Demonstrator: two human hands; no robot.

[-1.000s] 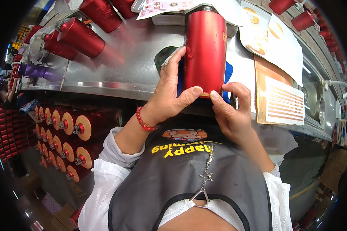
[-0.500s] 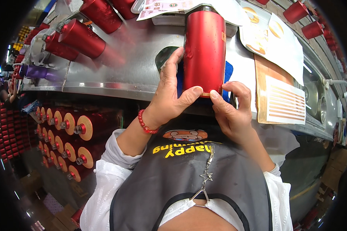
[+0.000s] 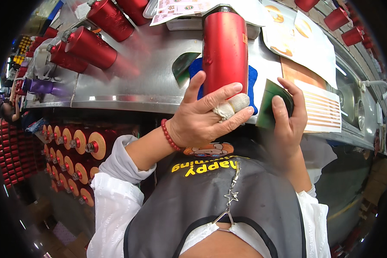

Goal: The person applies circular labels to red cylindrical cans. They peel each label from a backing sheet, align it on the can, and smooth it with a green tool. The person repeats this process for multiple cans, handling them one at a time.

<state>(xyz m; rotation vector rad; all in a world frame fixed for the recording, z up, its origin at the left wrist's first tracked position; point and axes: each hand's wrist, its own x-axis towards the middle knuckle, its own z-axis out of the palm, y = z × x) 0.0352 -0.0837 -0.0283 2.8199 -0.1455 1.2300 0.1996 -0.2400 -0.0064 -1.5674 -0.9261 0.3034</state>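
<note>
A red metallic bottle (image 3: 225, 51) lies on a blue cloth (image 3: 253, 81) at the counter's near edge, its neck pointing away from me. My left hand (image 3: 202, 112) rests at its near end, fingers spread, one finger wrapped in white cloth. To the right of the bottle, my right hand (image 3: 290, 118) pinches a thin, dark green scraper-like sheet (image 3: 268, 103) between thumb and fingers. Another dark green piece (image 3: 185, 68) lies left of the bottle. Whether my left palm touches the bottle cannot be seen.
More red bottles (image 3: 92, 47) lie at the back left, near a purple bottle (image 3: 41, 86). On the right are a sheet of gold strips (image 3: 320, 107) and white sheets with gold rings (image 3: 303, 47). Red bottles with gold ends (image 3: 96, 145) are stacked below the counter.
My right hand has left the bottle's near end, moved right and picked up the green sheet. My left hand has shifted from the bottle's left side onto its near end.
</note>
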